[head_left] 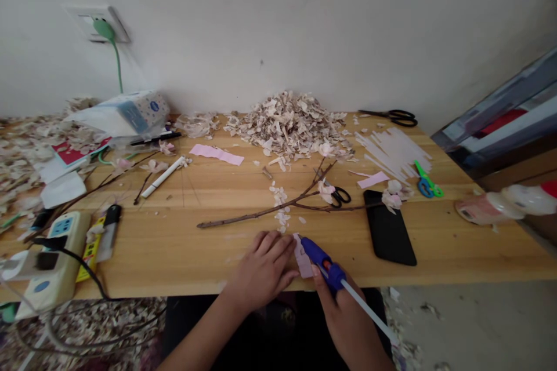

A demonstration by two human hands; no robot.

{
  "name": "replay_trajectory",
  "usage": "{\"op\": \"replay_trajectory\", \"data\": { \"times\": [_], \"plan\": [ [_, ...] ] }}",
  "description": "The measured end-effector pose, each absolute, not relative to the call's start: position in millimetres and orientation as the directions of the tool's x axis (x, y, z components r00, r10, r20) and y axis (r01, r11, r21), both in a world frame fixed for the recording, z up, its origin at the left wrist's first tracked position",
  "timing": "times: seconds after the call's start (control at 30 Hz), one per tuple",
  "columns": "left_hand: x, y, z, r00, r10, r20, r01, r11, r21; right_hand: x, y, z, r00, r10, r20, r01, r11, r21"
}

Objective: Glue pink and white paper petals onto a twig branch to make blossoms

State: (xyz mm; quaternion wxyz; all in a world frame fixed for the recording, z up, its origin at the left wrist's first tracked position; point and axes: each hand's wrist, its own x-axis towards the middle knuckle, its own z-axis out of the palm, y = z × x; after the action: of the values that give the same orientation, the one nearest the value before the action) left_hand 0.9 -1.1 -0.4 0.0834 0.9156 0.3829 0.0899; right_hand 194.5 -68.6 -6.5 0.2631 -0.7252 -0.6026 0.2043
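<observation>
My right hand [343, 307] is wrapped around a blue hot glue gun [322, 261] with a long white glue stick [369, 310] coming out of its back. The nozzle points at the upper end of a small pink paper strip [303, 259] at the table's front edge. My left hand [265, 266] lies on the tabletop, fingers stretched out, its index fingertip by the strip's left edge. Just beyond the hands lies a forked twig [248, 218] bearing pale pink paper flowers [391, 197]. Small white petal-like pieces [282, 217] are scattered beside it.
A heap of dry shavings [291, 122] sits against the wall. To the right are a black phone [389, 229], white glue sticks [394, 153], green-blue scissors [426, 182] and a bottle [491, 206]. On the left are a power strip [65, 243], cables and a yellow cutter [90, 255].
</observation>
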Motion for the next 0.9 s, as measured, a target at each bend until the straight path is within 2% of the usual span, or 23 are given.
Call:
{"op": "replay_trajectory", "data": {
  "times": [0.33, 0.6, 0.9],
  "plan": [
    [0.9, -0.8, 1.1, 0.683, 0.722, 0.113, 0.687, -0.687, 0.235, 195.0, -69.3, 0.2, 0.2, 0.977, 0.069, 0.802, -0.123, -0.585],
    [2.1, -0.5, 1.9, 0.688, 0.721, 0.085, 0.686, -0.684, 0.25, 195.9, -71.2, 0.8, 0.177, 0.983, 0.044, 0.788, -0.115, -0.605],
    [1.4, -1.3, 1.3, 0.682, 0.721, 0.119, 0.686, -0.688, 0.236, 195.2, -69.1, -0.1, 0.187, 0.982, 0.03, 0.787, -0.131, -0.603]
  ]
}}
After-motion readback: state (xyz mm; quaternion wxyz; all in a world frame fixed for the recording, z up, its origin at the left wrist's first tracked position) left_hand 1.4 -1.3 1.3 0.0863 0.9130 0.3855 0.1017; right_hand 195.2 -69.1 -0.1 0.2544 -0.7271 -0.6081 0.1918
